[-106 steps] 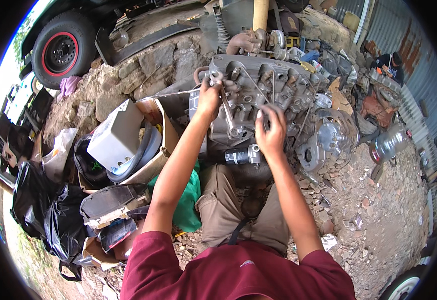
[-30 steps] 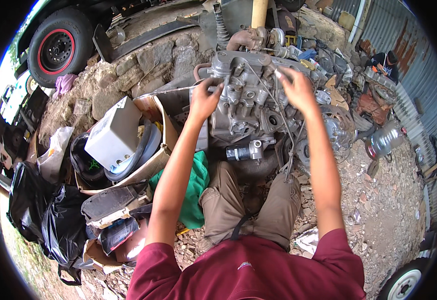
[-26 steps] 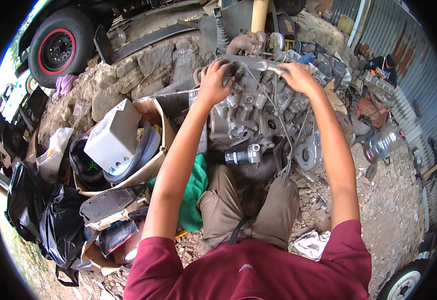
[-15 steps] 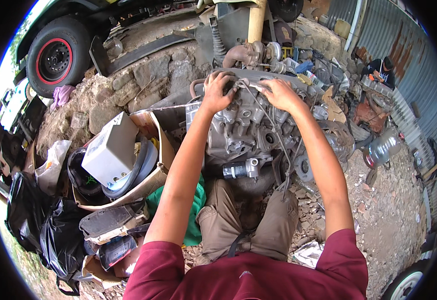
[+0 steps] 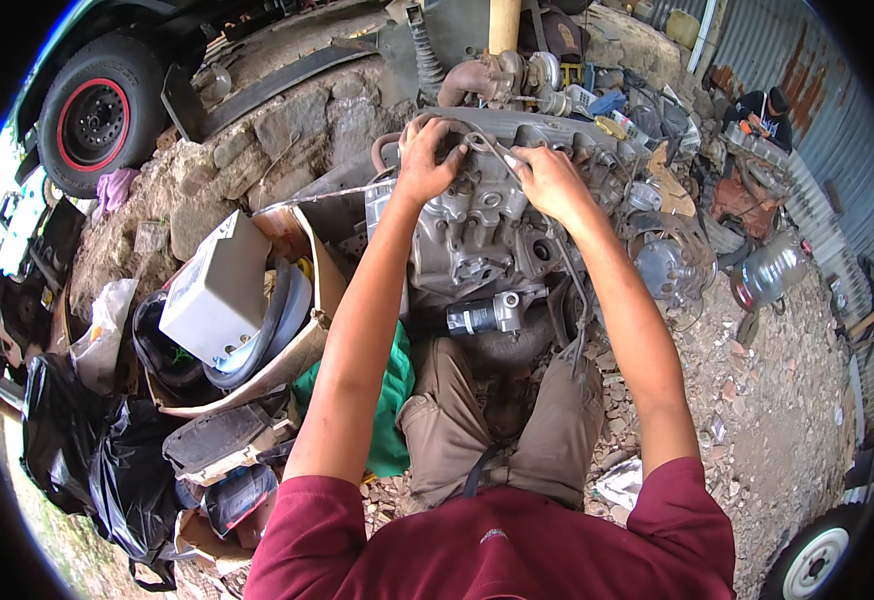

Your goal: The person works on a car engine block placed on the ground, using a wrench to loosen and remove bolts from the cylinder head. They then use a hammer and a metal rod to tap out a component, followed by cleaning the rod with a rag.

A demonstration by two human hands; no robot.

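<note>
Before my knees stands a grey, greasy engine block (image 5: pixel 477 230) with a black cylindrical oil filter (image 5: pixel 472 318) at its near side. My left hand (image 5: pixel 429 160) is at its far top edge, fingers curled over a grey rope that arcs between my hands. Under that arc, next to my left thumb, a metal lifting eye (image 5: pixel 478 143) shows. My right hand (image 5: pixel 549 182) pinches the rope (image 5: pixel 571 265) between thumb and fingers, just right of the eye. From there the rope hangs down the engine's near face toward my right knee. My left fingertips are partly hidden.
A rusty turbocharger (image 5: pixel 487 80) sits beyond the engine. To the left are a cardboard box (image 5: pixel 322 290) holding a white case (image 5: pixel 219 285), and black bags (image 5: pixel 137 480). A clear water jug (image 5: pixel 769 268) lies on rubble at right. Another person (image 5: pixel 762 120) sits farther back.
My right hand has shifted slightly left and down, its fingers drawing together on the rope. The rope now bows in an arc near the eye. My left hand stays nearly in place.
</note>
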